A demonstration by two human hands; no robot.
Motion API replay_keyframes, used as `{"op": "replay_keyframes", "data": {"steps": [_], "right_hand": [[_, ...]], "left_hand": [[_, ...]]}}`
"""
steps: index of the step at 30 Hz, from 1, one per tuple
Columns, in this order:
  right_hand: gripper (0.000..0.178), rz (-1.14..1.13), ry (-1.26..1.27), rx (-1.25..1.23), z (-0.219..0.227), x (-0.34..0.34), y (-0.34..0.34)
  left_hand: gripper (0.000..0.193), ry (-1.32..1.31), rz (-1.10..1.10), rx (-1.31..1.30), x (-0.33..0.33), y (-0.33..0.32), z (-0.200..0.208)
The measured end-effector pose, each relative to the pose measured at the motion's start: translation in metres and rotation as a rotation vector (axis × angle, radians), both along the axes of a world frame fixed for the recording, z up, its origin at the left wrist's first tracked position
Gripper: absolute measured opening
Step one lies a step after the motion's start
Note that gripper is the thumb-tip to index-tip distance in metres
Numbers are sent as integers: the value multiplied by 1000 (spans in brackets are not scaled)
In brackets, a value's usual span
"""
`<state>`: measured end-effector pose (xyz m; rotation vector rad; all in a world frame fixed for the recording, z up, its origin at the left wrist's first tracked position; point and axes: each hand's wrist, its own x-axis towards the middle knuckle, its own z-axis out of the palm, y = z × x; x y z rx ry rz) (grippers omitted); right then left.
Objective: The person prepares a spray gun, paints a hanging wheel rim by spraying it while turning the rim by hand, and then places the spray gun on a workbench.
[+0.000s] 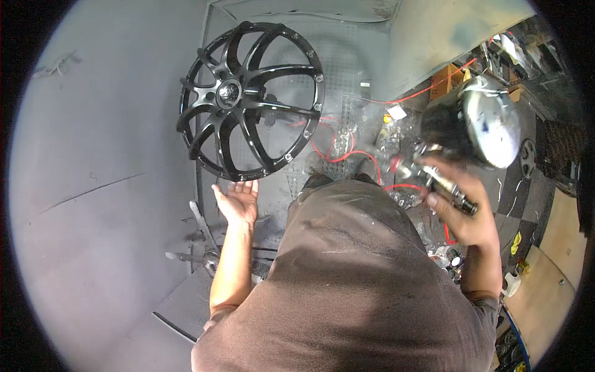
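A glossy black multi-spoke car wheel rim (pixel 230 127) stands raised at the upper left, its face toward me, with a round centre hub. Below its lower edge, my left hand (pixel 239 203) is palm up with fingers stretched out and nothing in it. The fingertips meet the rim's edge; whether they touch it I cannot tell. On the right, my right hand (pixel 462 208) is closed around a metal spray gun (pixel 443 183), slightly blurred. A large dark cup with a shiny silver end (pixel 474 124) sits just above the gun and appears joined to it.
A red hose (pixel 356 152) loops over the stained floor and runs up to the right. Grey walls (pixel 99 155) rise on the left. A grey-coated stand (pixel 204 248) is beside my left forearm. Cluttered shelves and a cardboard box (pixel 445 80) line the right, with a wooden panel (pixel 551 291) below.
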<state>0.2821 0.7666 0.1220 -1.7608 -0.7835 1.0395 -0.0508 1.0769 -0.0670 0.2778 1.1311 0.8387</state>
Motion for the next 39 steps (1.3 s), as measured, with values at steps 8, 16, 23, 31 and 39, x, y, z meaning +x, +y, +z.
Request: {"op": "replay_keyframes", "data": {"steps": [8,16,23,31,39], "right_hand": [[45,-339,-175,124,-17,10,4],[50,36,230,31,-4,-7,0],[46,-133,-93,86,-12,5,7],[46,-246,-107,108,-18,1,-1],[47,69,136,23,-7,-5,-1]], "left_hand": [[72,75,76,125,-39,46,-25],[82,25,-7,-49,7,-16,5],[86,11,-74,-11,11,-9,14],[74,66,61,95,-26,34,4],[82,-2,149,192,-11,10,-4]]}}
